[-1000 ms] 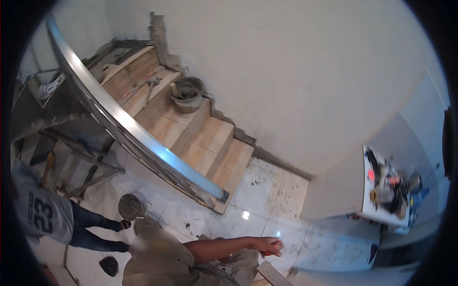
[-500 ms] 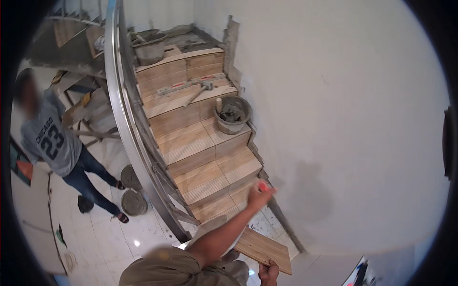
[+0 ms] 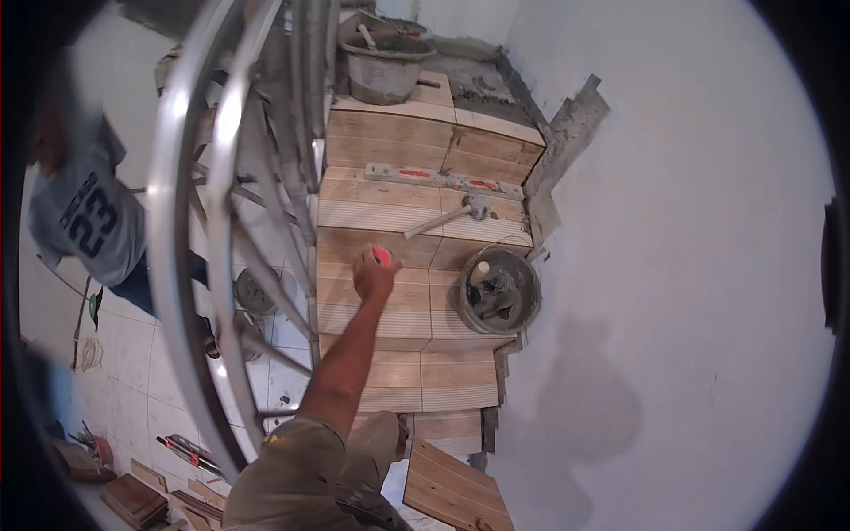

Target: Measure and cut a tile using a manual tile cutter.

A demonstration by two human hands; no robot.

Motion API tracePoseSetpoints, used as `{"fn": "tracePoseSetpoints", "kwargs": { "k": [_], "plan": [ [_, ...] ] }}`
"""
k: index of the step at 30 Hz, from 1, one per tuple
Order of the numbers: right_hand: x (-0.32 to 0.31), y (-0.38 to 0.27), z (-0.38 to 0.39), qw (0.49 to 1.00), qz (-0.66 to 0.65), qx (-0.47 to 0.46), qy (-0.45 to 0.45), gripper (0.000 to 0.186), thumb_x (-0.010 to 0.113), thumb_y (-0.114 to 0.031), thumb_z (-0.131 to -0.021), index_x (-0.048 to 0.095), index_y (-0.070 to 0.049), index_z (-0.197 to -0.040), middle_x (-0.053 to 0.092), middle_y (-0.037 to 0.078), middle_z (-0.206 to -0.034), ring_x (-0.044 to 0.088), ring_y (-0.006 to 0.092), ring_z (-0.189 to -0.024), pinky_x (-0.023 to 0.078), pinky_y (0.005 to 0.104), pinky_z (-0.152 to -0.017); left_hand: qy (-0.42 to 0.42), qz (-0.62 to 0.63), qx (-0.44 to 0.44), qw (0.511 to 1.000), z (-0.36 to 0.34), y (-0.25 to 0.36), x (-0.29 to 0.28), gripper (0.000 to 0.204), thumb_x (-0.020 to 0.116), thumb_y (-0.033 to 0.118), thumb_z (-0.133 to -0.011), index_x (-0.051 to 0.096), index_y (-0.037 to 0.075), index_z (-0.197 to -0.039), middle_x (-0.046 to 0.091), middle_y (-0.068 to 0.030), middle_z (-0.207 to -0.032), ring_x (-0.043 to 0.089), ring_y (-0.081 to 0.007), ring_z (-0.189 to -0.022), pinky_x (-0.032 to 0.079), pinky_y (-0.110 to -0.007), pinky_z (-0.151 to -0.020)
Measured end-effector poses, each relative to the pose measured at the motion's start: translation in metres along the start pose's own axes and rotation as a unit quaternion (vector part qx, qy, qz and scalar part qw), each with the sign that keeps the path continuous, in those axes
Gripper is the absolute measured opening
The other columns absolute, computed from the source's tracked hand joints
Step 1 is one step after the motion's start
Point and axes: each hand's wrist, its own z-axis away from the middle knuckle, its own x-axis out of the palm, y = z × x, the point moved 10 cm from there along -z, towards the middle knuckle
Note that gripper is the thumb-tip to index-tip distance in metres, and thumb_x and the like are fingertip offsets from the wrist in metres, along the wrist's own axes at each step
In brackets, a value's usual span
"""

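My left hand (image 3: 375,273) is stretched out over the stair treads, its fingers closed around a small bright red object (image 3: 382,257) whose kind I cannot make out. A wood-look tile (image 3: 453,485) stands out at the bottom of the picture, beside my leg. My right hand does not show. Beyond my left hand, a mallet (image 3: 476,208) lies on a tiled step (image 3: 354,190), with a long level (image 3: 434,177) behind it. To the right of my left hand, a bucket (image 3: 531,305) of grey mortar sits on a tread, a light handle sticking up inside.
A metal railing (image 3: 168,177) curves along the left side. Another mortar tub (image 3: 385,75) stands on the upper landing. A white wall (image 3: 691,221) bounds the right. A person (image 3: 97,221) is beyond the railing, near buckets on the floor; tile pieces (image 3: 137,497) lie at lower left.
I have come closer to the stairs. My left hand has moved left and further up the steps with the red object. My right hand, seen on the tile before, has left the view.
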Motion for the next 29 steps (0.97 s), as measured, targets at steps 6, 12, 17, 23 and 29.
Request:
{"fn": "tracePoseSetpoints", "kwargs": {
  "k": [6,12,17,23,29],
  "plan": [
    [0.119,-0.096,0.046,0.991,0.093,0.024,0.098,0.059,0.069,-0.010,-0.087,0.043,-0.002,-0.139,0.054,0.018,-0.136,0.053,0.0352,-0.126,0.045,0.0541,-0.111,-0.088,-0.135,0.123,0.979,-0.134,0.049,0.075,0.081,0.086,0.044,-0.069,0.054,0.009,-0.135,0.056,-0.0149,-0.122,0.053,-0.0347,-0.116,0.047,-0.045,-0.098],
    [0.243,-0.157,0.057,0.985,0.149,-0.023,0.087,0.054,0.067,-0.011,-0.088,0.046,0.001,-0.135,0.054,0.018,-0.134,0.056,0.0359,-0.121,0.049,0.0511,-0.108,-0.172,-0.209,0.181,0.946,-0.210,0.034,0.124,0.081,0.086,0.044,-0.068,0.055,0.012,-0.136,0.050,-0.0116,-0.135,0.046,-0.0323,-0.127,0.045,-0.044,-0.104],
    [0.318,-0.168,0.049,0.985,0.158,-0.008,0.075,0.049,0.066,-0.012,-0.089,0.049,0.004,-0.133,0.058,0.016,-0.129,0.059,0.0305,-0.117,0.055,0.0417,-0.100,-0.205,-0.210,0.157,0.943,-0.248,0.000,0.135,0.086,0.086,0.044,-0.069,0.051,0.016,-0.143,0.045,-0.0117,-0.144,0.042,-0.0335,-0.134,0.041,-0.045,-0.109],
    [0.381,-0.191,0.064,0.975,0.220,0.007,0.042,0.056,0.065,-0.014,-0.090,0.044,0.002,-0.139,0.052,0.015,-0.138,0.056,0.0285,-0.122,0.055,0.0434,-0.097,-0.207,-0.225,0.122,0.944,-0.200,0.051,0.107,0.102,0.080,0.055,-0.073,0.033,0.014,-0.154,0.026,-0.0267,-0.157,0.026,-0.0426,-0.146,0.030,-0.051,-0.117],
    [0.538,-0.219,0.068,0.968,0.242,-0.007,-0.063,0.064,0.063,-0.015,-0.091,0.034,-0.005,-0.147,0.053,0.014,-0.137,0.057,0.0322,-0.122,0.053,0.0463,-0.095,-0.570,0.071,-0.285,0.767,-0.051,0.062,0.128,0.102,0.054,0.077,-0.085,0.023,0.012,-0.158,0.029,-0.0265,-0.157,0.027,-0.0433,-0.146,0.031,-0.049,-0.117]
  ]
}}
